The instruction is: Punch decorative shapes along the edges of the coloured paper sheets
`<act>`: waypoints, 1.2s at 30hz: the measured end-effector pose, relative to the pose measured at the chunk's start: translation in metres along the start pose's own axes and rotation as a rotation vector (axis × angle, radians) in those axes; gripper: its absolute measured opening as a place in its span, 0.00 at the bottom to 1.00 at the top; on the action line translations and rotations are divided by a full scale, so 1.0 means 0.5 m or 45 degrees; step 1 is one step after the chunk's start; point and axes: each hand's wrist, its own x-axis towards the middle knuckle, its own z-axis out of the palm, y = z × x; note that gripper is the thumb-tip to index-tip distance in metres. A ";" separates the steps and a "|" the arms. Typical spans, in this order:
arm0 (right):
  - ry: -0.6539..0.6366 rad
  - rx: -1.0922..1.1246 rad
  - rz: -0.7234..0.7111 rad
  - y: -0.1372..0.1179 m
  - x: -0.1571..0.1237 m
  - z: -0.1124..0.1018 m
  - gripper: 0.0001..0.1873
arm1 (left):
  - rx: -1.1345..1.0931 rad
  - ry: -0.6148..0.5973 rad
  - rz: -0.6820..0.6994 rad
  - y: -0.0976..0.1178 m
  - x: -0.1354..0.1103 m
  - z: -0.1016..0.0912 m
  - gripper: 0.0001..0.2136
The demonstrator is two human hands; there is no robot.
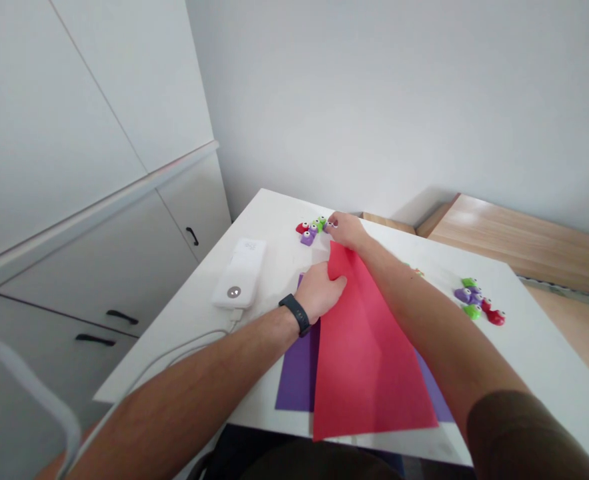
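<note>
A red paper sheet (369, 353) lies on top of a purple sheet (299, 370) on the white table (539, 347). My left hand (319, 290), with a black band on its wrist, grips the red sheet's far left corner, fingers closed on it. My right hand (347, 230) reaches over the red sheet to a far cluster of small red, green and purple craft punches (311, 230). Its fingertips are pinched at one of them, and which piece is too small to name.
A second cluster of small punches (477, 303) sits at the right of the table. A white power bank (240, 273) with a white cable (184, 350) lies at the left. White cabinets stand to the left, a wooden surface (519, 230) behind at right, and a chair back (29, 387) near left.
</note>
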 end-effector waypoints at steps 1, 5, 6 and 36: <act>0.017 0.017 0.003 0.000 -0.002 -0.003 0.11 | 0.000 0.005 -0.002 0.001 0.000 -0.001 0.04; 0.178 0.109 0.044 0.011 -0.021 -0.039 0.11 | 0.002 0.017 0.007 0.003 -0.001 -0.002 0.04; 0.240 0.130 0.060 0.018 -0.030 -0.053 0.11 | 0.002 0.019 0.013 0.003 0.000 -0.002 0.04; 0.120 1.555 0.356 0.252 -0.497 -0.093 0.18 | -0.317 -0.022 -0.005 0.016 -0.004 -0.012 0.23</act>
